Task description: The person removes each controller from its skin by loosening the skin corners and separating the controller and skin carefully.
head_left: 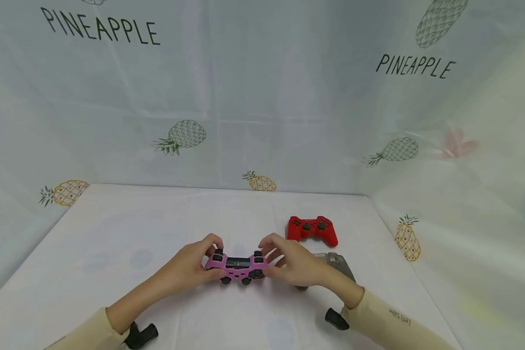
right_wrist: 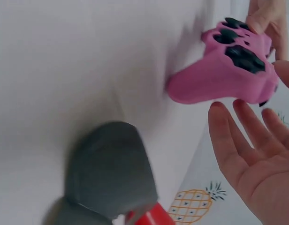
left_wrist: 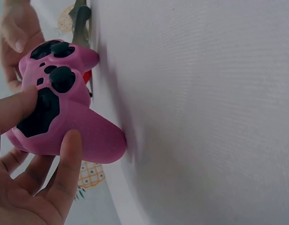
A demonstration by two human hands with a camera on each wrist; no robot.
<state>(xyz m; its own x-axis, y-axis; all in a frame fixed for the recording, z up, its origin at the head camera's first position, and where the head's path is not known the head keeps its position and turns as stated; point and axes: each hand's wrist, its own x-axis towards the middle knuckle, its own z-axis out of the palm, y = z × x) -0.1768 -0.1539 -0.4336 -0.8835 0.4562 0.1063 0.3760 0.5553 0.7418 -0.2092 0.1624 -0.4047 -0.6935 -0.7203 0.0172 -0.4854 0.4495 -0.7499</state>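
A pink game controller [head_left: 237, 266] with black buttons and sticks is held upright on the white table, a grip end at the surface. My left hand [head_left: 197, 262] pinches its left side; in the left wrist view the thumb [left_wrist: 18, 110] presses the button face and the other fingers lie around the edge and behind. On the other side, my right hand [head_left: 295, 262] is beside the controller with fingers spread and loosely bent. In the right wrist view these fingertips [right_wrist: 218, 110] lie close to the controller's edge; whether they touch it I cannot tell.
A grey controller [head_left: 339, 264] lies right of the pink one, partly hidden by my right hand and wrist. Behind it rests a red controller [head_left: 312, 230]. White sheeting printed with pineapples [head_left: 262, 183] rises at the table's back and sides.
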